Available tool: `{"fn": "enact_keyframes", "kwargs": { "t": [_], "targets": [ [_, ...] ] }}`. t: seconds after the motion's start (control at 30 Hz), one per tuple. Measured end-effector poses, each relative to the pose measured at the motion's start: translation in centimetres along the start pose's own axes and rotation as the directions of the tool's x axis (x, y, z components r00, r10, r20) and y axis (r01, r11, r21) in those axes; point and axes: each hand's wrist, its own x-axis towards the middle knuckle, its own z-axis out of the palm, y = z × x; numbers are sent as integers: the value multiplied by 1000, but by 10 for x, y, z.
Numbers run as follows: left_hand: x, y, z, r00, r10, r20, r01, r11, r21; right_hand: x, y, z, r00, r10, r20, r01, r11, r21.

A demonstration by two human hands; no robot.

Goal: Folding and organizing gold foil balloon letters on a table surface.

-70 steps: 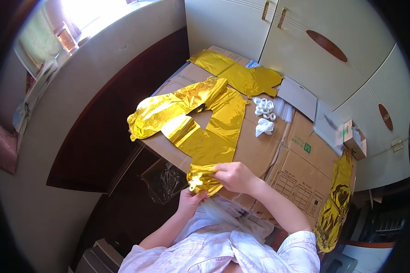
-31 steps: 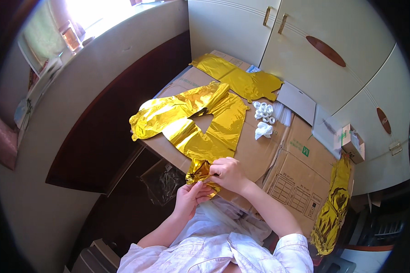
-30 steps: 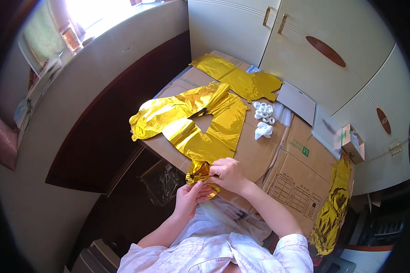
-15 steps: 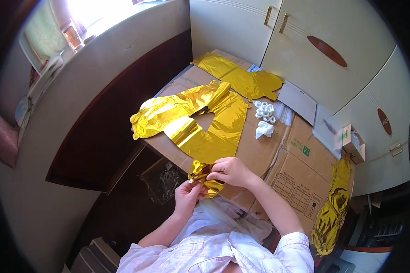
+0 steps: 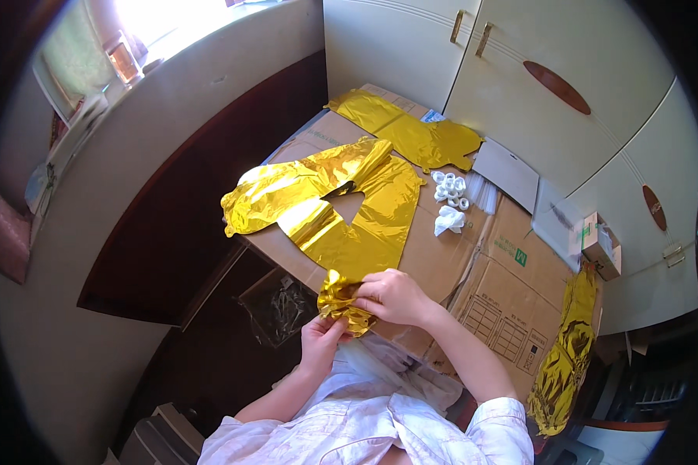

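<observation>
Gold foil shape (image 5: 341,242) across the cardboard (image 5: 434,265), its near end bunched up at the front edge.
From where I stand, its looped part lies leftmost, then comes the left hand (image 5: 320,339), gripping the crumpled end from below; the right hand (image 5: 394,297) pinches the other side, some fingertips lost in the folds. Further right sit a crumpled white tissue (image 5: 449,221) just beside small white rolls (image 5: 451,188), a crinkled gold strip (image 5: 568,353) along the cardboard's right side, and a small box (image 5: 603,252).

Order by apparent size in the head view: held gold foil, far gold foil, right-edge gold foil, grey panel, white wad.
Held gold foil
Far gold foil, right-edge gold foil: too alike to rank
Grey panel
White wad
</observation>
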Motion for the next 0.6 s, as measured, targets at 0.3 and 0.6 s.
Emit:
{"fn": "enact_keyframes", "kwargs": {
  "t": [0.3, 0.6],
  "targets": [
    [-5, -14, -10, 993, -103, -59, 103, 995, -5, 20, 11, -9, 822, 304, -482, -220, 949, 224],
    [-4, -13, -16, 945, 252, -209, -190, 942, 276, 16, 3, -9, 881, 349, -319, -266, 924, 275]
  ]
}}
